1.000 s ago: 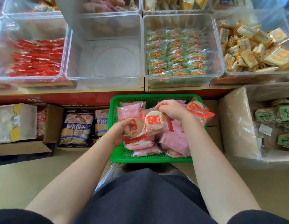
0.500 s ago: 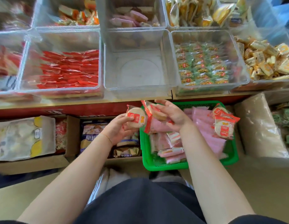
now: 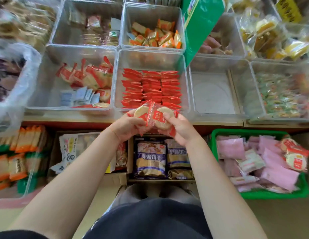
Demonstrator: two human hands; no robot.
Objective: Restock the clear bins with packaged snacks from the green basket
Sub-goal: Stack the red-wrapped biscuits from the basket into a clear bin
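My left hand (image 3: pixel 128 125) grips a round rice cracker in a red-and-clear wrapper (image 3: pixel 140 112). My right hand (image 3: pixel 178 129) grips a second such cracker pack (image 3: pixel 161 118). Both packs are held together just in front of the clear bin of red packets (image 3: pixel 151 88). To its left, a clear bin (image 3: pixel 46 94) holds matching rice cracker packs (image 3: pixel 91 76) and small blue sachets. The green basket (image 3: pixel 264 194) sits at the lower right, filled with pink packets (image 3: pixel 271 163) and a few rice cracker packs (image 3: pixel 296 157).
An empty clear bin (image 3: pixel 214 94) lies right of the red packets, with a bin of green-wrapped snacks (image 3: pixel 279 97) beyond. More clear bins fill the back row. Cardboard boxes with blue biscuit bags (image 3: pixel 151 159) stand on the floor below the shelf edge.
Both hands carried the cracker packs up and left, from the green basket to the front of the shelf bins. The view swung left, so the basket now sits at the lower right.
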